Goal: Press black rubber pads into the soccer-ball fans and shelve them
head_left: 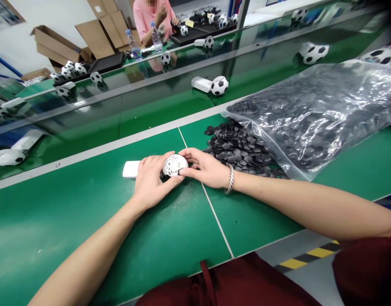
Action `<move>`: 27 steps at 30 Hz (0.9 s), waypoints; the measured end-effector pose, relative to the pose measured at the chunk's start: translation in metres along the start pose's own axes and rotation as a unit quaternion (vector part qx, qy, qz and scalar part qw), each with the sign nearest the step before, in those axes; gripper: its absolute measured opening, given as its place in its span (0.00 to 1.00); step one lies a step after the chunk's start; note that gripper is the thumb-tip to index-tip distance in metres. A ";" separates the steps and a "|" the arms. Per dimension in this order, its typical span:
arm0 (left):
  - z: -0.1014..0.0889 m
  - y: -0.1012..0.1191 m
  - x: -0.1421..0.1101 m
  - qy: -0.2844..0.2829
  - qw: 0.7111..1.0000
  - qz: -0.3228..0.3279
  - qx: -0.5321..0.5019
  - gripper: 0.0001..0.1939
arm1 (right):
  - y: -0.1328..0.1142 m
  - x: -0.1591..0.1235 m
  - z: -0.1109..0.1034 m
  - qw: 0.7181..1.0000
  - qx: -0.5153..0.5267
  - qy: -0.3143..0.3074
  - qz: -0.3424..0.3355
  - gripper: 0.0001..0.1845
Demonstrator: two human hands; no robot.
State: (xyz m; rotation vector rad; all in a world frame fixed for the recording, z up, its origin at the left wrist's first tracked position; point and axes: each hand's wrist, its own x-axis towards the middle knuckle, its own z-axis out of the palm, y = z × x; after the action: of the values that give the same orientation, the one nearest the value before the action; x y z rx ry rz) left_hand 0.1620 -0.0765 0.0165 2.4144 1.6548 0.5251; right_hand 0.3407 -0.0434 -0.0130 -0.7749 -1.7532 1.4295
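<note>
Low over the green table (pixel 170 229), my left hand (pixel 152 176) is closed around a white soccer-ball fan (pixel 174 164) with an openwork front. Its white handle (pixel 130 169) sticks out to the left from under that hand. My right hand (pixel 206 167) grips the ball's right side, thumb at its lower front edge. A small black piece shows by the right thumb, against the ball. Just beyond my right hand lies a heap of small black pieces (pixel 236 144), spilling from a clear plastic bag (pixel 319 110) full of them.
Past the table's pale edge strip (pixel 102 148) runs a green conveyor belt (pixel 170 104) with several ball fans on it, one being a black-and-white fan (pixel 219 85). Across it sits a person in pink (pixel 147 21), near water bottles (pixel 156 39). Cardboard boxes (pixel 55 44) stand far left.
</note>
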 end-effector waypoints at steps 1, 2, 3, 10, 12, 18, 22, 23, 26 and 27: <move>0.000 0.000 0.000 0.002 1.000 0.000 -0.001 0.29 | 0.000 0.000 0.000 1.000 0.003 0.005 0.003 0.20; 0.000 0.000 0.000 0.003 1.000 0.001 -0.002 0.29 | 0.001 0.000 0.001 1.000 0.005 0.010 0.005 0.20; 0.000 0.000 0.000 0.003 1.000 0.002 -0.004 0.29 | 0.000 0.000 0.002 1.000 0.006 0.014 0.005 0.20; 0.000 0.001 0.001 -0.010 0.999 0.027 0.015 0.32 | -0.006 0.002 0.002 0.999 -0.024 0.008 0.031 0.20; 0.000 0.003 0.001 -0.009 0.999 0.025 0.018 0.34 | -0.008 0.005 -0.005 0.999 -0.016 -0.011 0.037 0.16; -0.001 0.003 -0.001 -0.009 1.000 0.026 0.002 0.30 | -0.020 0.010 -0.041 0.958 -0.254 0.128 -0.030 0.11; -0.004 0.001 -0.003 -0.049 0.998 0.023 -0.026 0.30 | -0.025 0.011 -0.062 0.895 -0.428 0.123 -0.015 0.05; -0.004 0.001 -0.003 -0.053 0.998 0.015 -0.029 0.30 | -0.026 0.012 -0.064 0.883 -0.456 0.114 -0.003 0.05; -0.002 0.005 -0.005 -0.046 0.998 -0.006 -0.031 0.28 | -0.026 0.013 -0.068 0.858 -0.506 0.079 0.034 0.05; -0.002 0.007 -0.005 -0.040 0.999 -0.008 -0.033 0.27 | -0.026 0.013 -0.067 0.855 -0.513 0.064 0.040 0.05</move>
State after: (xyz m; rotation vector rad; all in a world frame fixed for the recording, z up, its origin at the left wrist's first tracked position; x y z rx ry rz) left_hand 0.1657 -0.0841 0.0193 2.3422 1.5970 0.4652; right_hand 0.3900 -0.0018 0.0219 -1.4371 -2.3537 0.3422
